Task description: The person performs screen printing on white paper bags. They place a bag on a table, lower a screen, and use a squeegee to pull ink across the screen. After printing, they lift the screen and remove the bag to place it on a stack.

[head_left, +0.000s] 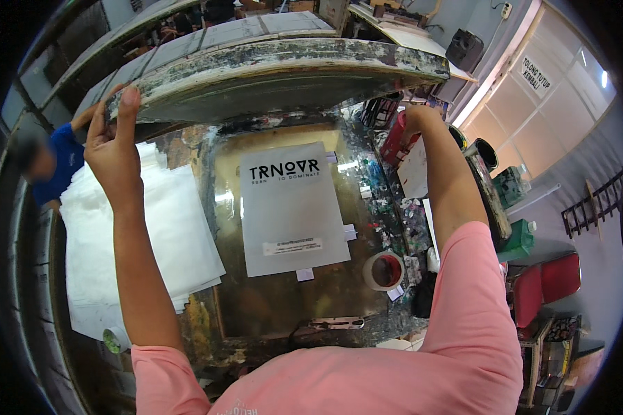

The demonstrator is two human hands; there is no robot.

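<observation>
My left hand (pixel 118 131) grips the left end of a paint-stained screen printing frame (pixel 270 59), which is tilted up at the far side of the table. At the frame's right end, my right hand (pixel 419 119) is bent over beside a red container (pixel 394 142). Its fingers are mostly hidden, so what it holds cannot be made out. Below the raised frame, a pale grey plastic sheet (pixel 291 214) with black printing lies flat on a glossy brownish board (pixel 228 304). Small paper tabs (pixel 351 232) stand at the sheet's edges.
A stack of white sheets (pixel 131 235) lies to the left. A tape roll (pixel 383 270) and a utility knife (pixel 336 323) rest on the board. Ink pots (pixel 481 155) and a green jug (pixel 519 238) stand right, near a red chair (pixel 547 287). Another person (pixel 62 159) is at far left.
</observation>
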